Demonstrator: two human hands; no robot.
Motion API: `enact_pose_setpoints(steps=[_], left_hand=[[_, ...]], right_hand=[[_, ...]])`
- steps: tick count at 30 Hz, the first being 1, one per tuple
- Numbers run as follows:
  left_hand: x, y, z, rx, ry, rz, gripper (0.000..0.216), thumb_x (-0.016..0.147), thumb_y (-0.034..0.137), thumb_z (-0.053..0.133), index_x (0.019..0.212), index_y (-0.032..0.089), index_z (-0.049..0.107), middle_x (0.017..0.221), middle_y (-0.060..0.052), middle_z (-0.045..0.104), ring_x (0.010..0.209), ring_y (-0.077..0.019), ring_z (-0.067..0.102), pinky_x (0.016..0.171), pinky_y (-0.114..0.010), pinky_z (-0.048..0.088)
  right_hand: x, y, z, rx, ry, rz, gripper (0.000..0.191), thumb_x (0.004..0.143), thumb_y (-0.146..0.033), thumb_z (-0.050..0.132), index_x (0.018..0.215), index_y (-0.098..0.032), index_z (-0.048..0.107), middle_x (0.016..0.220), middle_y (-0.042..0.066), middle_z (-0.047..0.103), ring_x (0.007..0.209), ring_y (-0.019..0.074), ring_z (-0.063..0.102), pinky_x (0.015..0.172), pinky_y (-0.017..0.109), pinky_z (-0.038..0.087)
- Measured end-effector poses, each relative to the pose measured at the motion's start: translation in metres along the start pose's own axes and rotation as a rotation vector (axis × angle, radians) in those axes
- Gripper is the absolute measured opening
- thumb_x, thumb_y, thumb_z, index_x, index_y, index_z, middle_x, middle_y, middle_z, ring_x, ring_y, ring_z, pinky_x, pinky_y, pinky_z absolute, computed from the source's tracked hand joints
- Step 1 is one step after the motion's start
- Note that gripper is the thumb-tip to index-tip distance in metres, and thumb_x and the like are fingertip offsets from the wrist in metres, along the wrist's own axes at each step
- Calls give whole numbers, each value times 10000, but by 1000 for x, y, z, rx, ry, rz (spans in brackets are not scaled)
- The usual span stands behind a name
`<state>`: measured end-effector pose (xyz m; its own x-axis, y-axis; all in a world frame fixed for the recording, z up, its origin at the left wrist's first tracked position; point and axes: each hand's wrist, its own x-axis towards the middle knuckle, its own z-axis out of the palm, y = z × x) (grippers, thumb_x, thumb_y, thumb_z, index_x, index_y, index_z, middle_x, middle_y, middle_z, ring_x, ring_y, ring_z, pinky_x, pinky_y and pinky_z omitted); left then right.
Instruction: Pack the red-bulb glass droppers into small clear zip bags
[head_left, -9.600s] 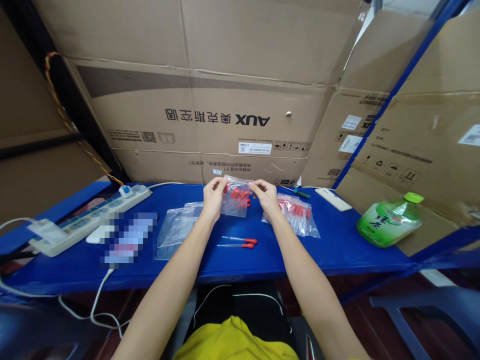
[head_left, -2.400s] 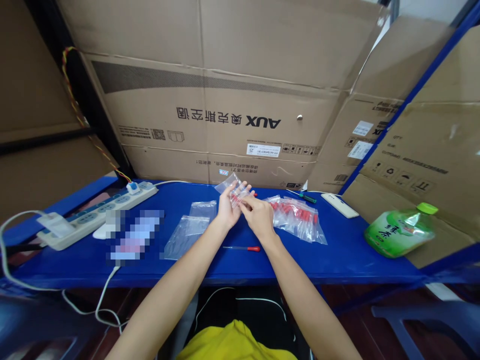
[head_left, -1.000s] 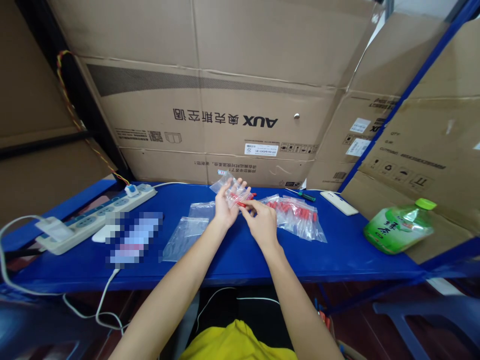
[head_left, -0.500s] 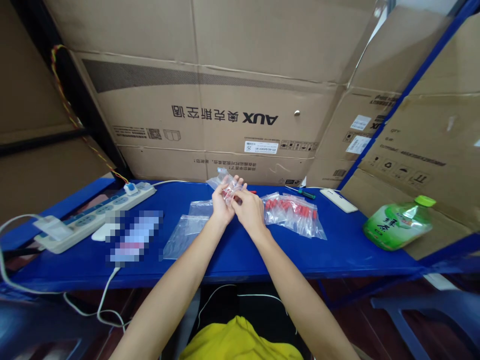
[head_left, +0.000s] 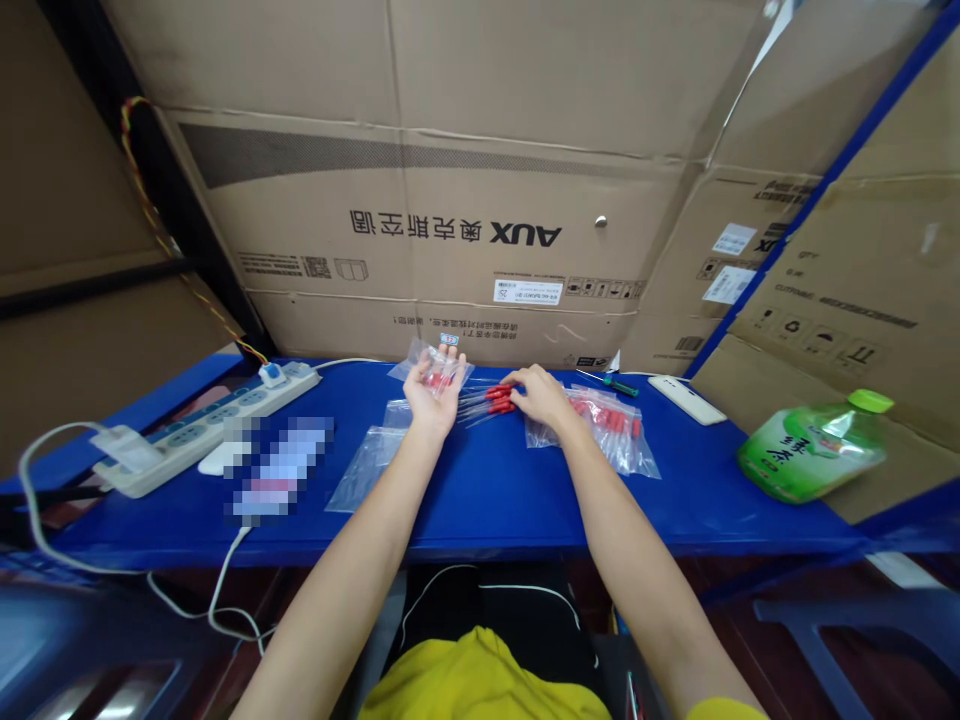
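Note:
On my upturned left palm, my left hand point(head_left: 435, 392) holds a clear plastic bag point(head_left: 409, 368) with something red in it; its fingers curl round the bag. A small printed label shows at the bag's upper end. To the right, several thin tools with red handles point(head_left: 498, 399), like small screwdrivers, lie side by side on the blue table point(head_left: 495, 500). My right hand point(head_left: 541, 395) reaches down to them from the right, fingertips pinched at the end of one red handle. Flat clear zip bags point(head_left: 367, 470) lie beside my left wrist.
Right of my right hand lie filled bags of red-handled pieces point(head_left: 619, 430). Behind them is a green screwdriver point(head_left: 621, 387), and further right a white phone-like slab point(head_left: 686, 398) and a green bottle point(head_left: 814, 450). A power strip point(head_left: 225, 415) and a blurred-out phone point(head_left: 281, 465) are at left.
My right hand has left the bag in my left hand and moved right to the red-handled tools. The left hand has shifted slightly left, still with the bag.

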<state>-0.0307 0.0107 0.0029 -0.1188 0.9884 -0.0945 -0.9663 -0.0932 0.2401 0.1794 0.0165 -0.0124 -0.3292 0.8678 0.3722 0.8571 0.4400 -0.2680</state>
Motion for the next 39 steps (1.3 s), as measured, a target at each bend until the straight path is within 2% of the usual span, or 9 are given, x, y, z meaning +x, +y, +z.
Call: enact_pose_setpoints(steps=[5,13,20,23,25,28,33,36,39], left_hand=[[-1,1,-1,10,-13,14,237,818,99,555,1026,201,604,1058,-80,762,1134,-230,730,1065,-451,562],[-1,1,-1,30,-12,20,266,809,107,548,1049,197,619,1065,-86,764,1123,-225,731,1062,-444,562],[1,0,-3,14,-18,6,221,801,114,550,1000,190,611,1036,-83,765,1080,-220,741,1058,-443,567],[3,3,-6,18,-15,17,240,789,110,550,1005,196,608,1031,-80,764,1070,-217,745,1054,-449,568],[5,5,-8,13,2,28,256,780,109,545,1011,200,607,1030,-79,763,1066,-214,747,1050,-448,571],[8,10,-10,-7,16,58,235,780,123,539,992,200,606,1026,-79,761,1067,-213,745,1048,-443,573],[12,17,-11,7,13,113,213,774,160,543,969,206,613,1028,-81,752,1108,-204,731,1043,-414,577],[14,21,-11,-31,24,124,211,786,159,535,974,204,619,1012,-81,750,1100,-206,734,1035,-414,582],[17,26,-11,-87,41,139,177,805,160,517,948,196,615,1003,-81,748,1098,-206,736,1034,-412,584]], right_hand=[[-3,8,9,-7,-90,42,279,905,-209,673,1151,-276,784,1185,56,755,1082,239,629,979,366,476],[-5,10,8,94,-108,67,299,869,-161,658,1136,-246,763,1117,28,785,993,206,688,901,296,483],[16,6,15,15,115,77,402,978,-132,488,1327,-226,662,1237,85,742,1147,241,633,990,350,470],[35,10,15,-28,45,195,375,981,-129,504,1261,-236,730,1219,100,759,1136,243,657,987,344,467],[43,16,16,-35,-47,299,307,950,-145,593,1172,-245,779,1101,97,792,1074,236,693,969,329,465],[45,24,19,-33,-112,333,190,936,-200,659,1035,-246,815,920,89,801,984,233,721,931,326,468],[39,27,20,-32,-23,283,197,978,-238,603,1055,-224,784,1020,103,795,1077,251,693,956,357,466],[37,19,13,118,146,144,209,959,-224,582,1087,-203,747,1042,88,782,1011,219,700,931,334,493],[32,3,2,352,232,-37,184,895,-215,588,1021,-185,718,938,47,762,873,178,699,853,286,522]])
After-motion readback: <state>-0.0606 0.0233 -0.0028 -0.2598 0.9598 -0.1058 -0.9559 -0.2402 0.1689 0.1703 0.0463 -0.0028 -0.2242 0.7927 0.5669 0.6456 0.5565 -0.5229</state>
